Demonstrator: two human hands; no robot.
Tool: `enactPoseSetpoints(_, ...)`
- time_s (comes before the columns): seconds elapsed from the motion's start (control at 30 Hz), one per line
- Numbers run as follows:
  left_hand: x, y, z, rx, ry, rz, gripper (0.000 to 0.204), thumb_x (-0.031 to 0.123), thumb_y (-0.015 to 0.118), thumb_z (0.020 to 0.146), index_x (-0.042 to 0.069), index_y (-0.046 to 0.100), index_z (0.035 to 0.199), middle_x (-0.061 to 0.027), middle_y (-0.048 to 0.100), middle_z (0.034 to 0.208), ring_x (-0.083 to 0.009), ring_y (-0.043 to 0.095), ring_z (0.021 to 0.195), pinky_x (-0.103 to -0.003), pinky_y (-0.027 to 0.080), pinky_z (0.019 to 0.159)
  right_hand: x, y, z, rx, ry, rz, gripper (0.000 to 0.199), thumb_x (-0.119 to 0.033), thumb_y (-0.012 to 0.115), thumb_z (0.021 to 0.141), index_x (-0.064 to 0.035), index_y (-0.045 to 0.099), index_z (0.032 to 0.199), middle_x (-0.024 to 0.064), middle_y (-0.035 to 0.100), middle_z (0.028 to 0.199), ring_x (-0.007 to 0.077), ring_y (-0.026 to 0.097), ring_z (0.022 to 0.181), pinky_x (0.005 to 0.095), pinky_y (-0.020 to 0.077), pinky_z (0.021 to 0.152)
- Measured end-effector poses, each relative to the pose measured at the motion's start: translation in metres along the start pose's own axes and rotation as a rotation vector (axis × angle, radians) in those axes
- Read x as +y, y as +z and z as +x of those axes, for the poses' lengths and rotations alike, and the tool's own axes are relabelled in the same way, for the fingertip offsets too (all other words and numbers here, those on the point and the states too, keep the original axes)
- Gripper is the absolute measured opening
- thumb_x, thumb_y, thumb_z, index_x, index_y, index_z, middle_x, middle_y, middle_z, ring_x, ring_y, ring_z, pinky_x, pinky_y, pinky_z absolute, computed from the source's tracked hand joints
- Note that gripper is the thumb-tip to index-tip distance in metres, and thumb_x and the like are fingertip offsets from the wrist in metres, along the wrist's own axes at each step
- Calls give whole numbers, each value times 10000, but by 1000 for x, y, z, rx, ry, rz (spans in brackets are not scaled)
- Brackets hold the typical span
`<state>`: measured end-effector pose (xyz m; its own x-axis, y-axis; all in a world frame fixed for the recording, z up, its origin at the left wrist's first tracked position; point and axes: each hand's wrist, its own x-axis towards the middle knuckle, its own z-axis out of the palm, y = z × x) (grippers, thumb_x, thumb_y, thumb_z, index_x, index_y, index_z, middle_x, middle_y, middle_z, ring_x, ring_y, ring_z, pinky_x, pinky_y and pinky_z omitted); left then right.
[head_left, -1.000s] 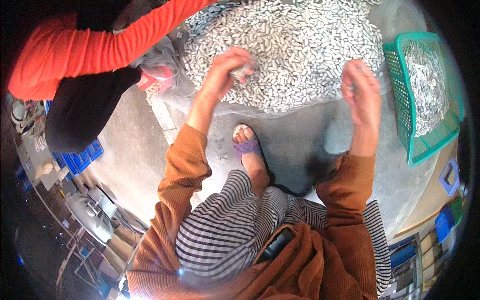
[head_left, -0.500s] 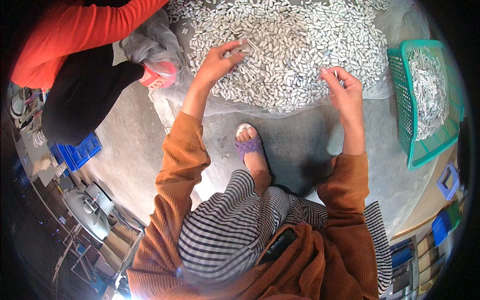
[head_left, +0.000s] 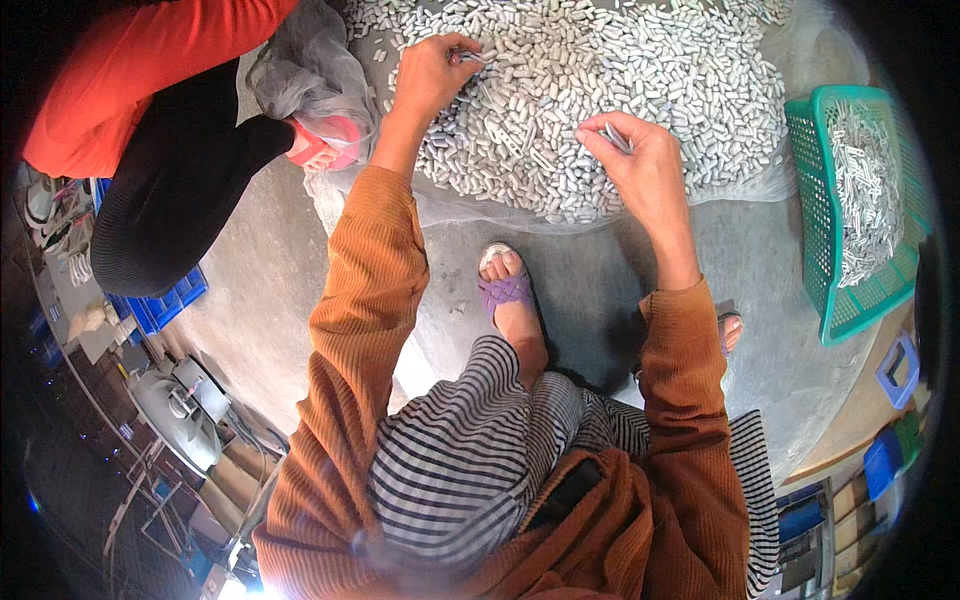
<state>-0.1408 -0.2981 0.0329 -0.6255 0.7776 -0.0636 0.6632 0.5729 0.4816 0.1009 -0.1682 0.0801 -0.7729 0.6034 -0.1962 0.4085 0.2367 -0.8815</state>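
A large heap of small grey-white cylindrical pieces (head_left: 600, 90) lies on a clear sheet on the concrete floor. My left hand (head_left: 432, 72) rests on the heap's left side, fingers pinched on a few pieces. My right hand (head_left: 640, 165) hovers at the heap's near edge, with a thin grey piece between thumb and fingers. Both arms wear rust-orange ribbed sleeves. My foot in a purple sandal (head_left: 505, 290) sits just below the heap.
A green plastic basket (head_left: 850, 310) holding more grey pieces stands at the right. Another person in an orange top (head_left: 130, 70) and dark trousers crouches at the upper left beside a grey bag (head_left: 310, 75). Blue crates (head_left: 160, 305) and tools lie at the left.
Both hands have reached further up onto the heap. The right hand, raised and apart earlier, has come down to the heap's edge and closed on a piece.
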Motion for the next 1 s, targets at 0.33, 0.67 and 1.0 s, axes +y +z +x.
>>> enactPoseSetpoints(0.33,0,-21,-27,-205,-450,-1288,216,143,512,830,32,530,1015,-107,594,906,-149,535,688,-244,400,547,27,58,16,-176,-435,-574,189,-190,600,813,-153,656,989,106,661,845,271,646,703,390,488,575)
enactPoseSetpoints(0.67,12,12,-36,8,-191,-88,330,371,755,679,74,710,814,-129,648,660,-223,634,645,-312,494,636,18,-21,-4,-449,299,1010,132,-200,597,842,-69,584,859,-22,512,651,79,483,533,201,305,373)
enactPoseSetpoints(1.0,72,-45,-42,-485,-47,-298,178,150,669,776,38,680,914,-44,659,731,-120,621,698,-246,473,611,29,22,-15,-313,580,1215,327,-352,527,903,-42,586,990,56,604,850,151,604,743,294,488,608)
